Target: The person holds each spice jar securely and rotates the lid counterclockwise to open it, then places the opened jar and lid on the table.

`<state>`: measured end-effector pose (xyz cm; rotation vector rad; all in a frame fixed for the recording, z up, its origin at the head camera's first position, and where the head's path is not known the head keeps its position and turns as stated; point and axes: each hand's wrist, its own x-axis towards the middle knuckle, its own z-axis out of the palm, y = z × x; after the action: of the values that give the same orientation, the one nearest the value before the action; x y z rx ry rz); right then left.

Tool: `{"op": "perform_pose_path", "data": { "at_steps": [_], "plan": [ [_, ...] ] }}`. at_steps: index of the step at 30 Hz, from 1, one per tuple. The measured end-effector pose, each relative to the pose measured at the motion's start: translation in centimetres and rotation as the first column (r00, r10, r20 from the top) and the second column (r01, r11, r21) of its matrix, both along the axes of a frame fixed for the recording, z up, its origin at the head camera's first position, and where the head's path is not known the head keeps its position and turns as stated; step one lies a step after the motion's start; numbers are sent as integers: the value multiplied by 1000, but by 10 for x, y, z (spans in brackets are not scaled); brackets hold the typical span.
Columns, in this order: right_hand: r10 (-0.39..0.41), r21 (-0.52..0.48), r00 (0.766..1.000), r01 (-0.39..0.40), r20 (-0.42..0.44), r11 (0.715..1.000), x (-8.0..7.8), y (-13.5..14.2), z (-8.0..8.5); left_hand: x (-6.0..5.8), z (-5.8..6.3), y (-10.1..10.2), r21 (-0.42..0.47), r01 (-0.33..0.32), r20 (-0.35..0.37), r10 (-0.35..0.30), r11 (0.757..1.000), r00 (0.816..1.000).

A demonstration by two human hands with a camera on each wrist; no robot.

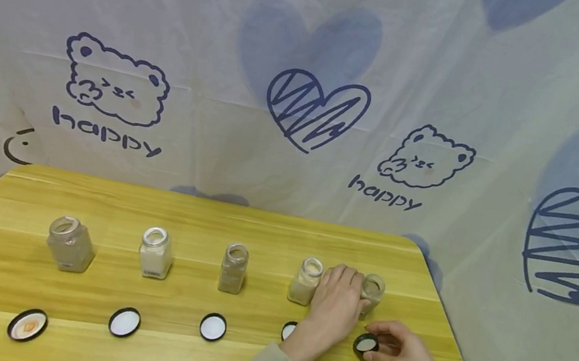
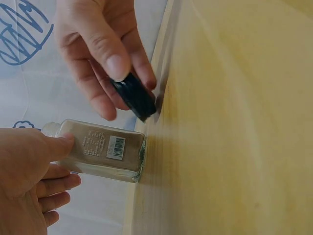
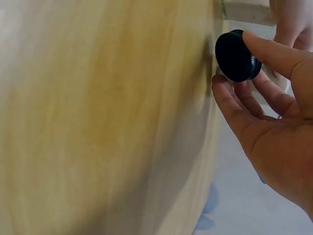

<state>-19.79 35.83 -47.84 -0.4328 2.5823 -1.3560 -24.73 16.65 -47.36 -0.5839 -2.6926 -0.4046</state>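
At the right end of a row of glass jars, my left hand (image 1: 337, 297) grips an uncapped jar (image 1: 373, 289) of greyish-brown contents by its upper part. The left wrist view shows the thumb across that jar (image 2: 105, 149), which bears a barcode label and stands on the table. Just in front of it, my right hand (image 1: 404, 356) pinches a black screw lid (image 1: 367, 344) between thumb and fingers, apart from the jar. In the right wrist view the black outer top of the lid (image 3: 237, 56) shows.
Leftward stand more uncapped jars: a pale one (image 1: 305, 282), a brown one (image 1: 233, 270), a white one (image 1: 156, 254) and a wide one (image 1: 71, 246). Upturned lids lie before them, among them a stained lid (image 1: 27, 325). A printed cloth (image 1: 211, 97) hangs behind the wooden table (image 1: 168, 358).
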Motion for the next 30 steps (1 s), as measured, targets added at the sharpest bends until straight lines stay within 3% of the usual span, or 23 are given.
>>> {"op": "perform_pose_path", "data": {
  "at_steps": [6,14,24,30],
  "plan": [
    [6,23,1000,-6,11,1000,0,-4,-2,0,0,-1,-2,8,-7,-8,1000,1000],
    [73,88,991,-63,-111,994,2,-11,-4,2,1,-3,-8,6,-6,-6,1000,1000],
    [100,148,980,-75,-170,986,3,-14,-8,3,1,-2,-13,4,13,-4,1000,1000],
    [65,136,982,-41,-176,990,5,-18,-5,2,1,-2,-20,-14,0,14,1000,1000]
  ]
}}
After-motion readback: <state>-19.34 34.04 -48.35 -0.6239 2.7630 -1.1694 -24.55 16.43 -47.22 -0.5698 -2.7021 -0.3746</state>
